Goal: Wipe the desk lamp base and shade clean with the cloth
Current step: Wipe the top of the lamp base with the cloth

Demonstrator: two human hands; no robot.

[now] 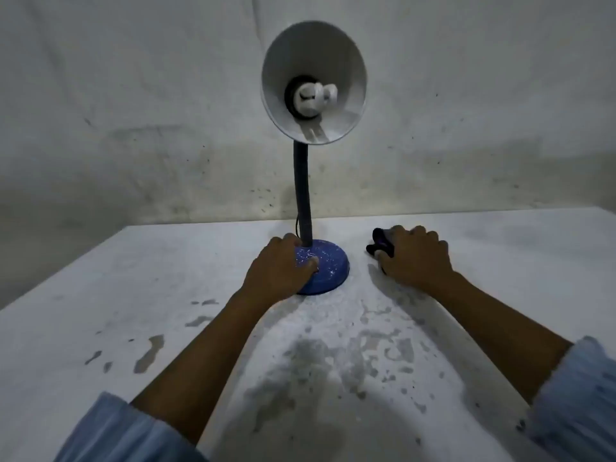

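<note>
The desk lamp's round blue base (328,266), a low dome flecked with pale specks, sits on the white, worn surface (100,311) whose paint has flaked off in grey patches. A dark flexible neck (302,191) rises from the base to the wide, smooth white cone shade (346,61), tilted to face the camera with a white coiled bulb (315,96) in its dark socket. The left hand (283,268) rests on the near left part of the base, its grip curled over the dome with the thumb lying across the top and the fingers reaching the foot of the neck; the hand hides that side of the base. Just to the right of the base, apart from it, the right hand (415,258) lies on the surface, its grip bunched around a dark crumpled cloth (380,243), most of which is hidden under the fingers. Light blue rolled sleeves (126,435) are cut off at the lower edge. A stained pale wall (133,128) stands behind.
</note>
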